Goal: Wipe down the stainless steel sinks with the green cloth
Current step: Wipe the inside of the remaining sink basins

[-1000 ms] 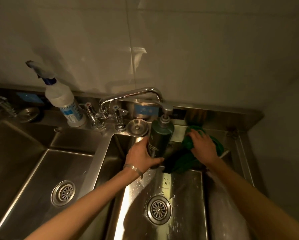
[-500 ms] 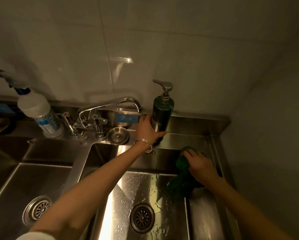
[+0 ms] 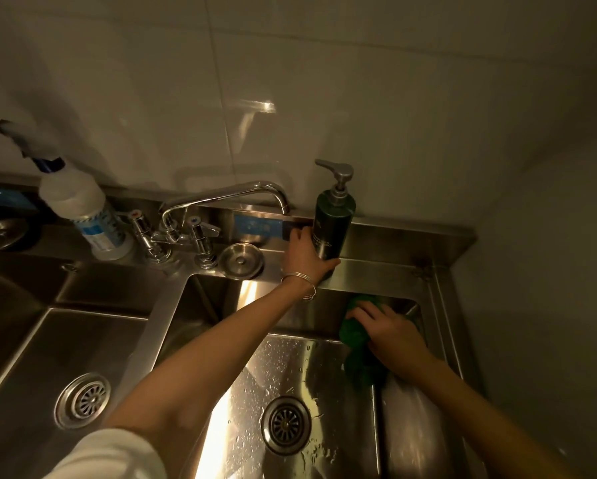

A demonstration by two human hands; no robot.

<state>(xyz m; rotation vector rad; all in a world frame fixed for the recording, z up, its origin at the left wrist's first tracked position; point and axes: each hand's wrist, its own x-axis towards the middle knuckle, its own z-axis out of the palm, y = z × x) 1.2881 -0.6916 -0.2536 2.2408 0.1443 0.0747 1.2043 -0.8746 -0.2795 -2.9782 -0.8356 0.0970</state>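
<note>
Tiled wall behind a steel unit. Sinks: two, left sink and right sink, each with one drain. Faucet: one. Spray bottle: one. Left hand gripping one pump bottle. Right hand pressing the cloth against the right sink's far right corner.

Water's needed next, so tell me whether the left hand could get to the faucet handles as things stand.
Probably yes, once it lets go. The left hand is wrapped around the soap dispenser on the back ledge; the faucet handles stand just to its left, with only the round sink plug lying between.
</note>
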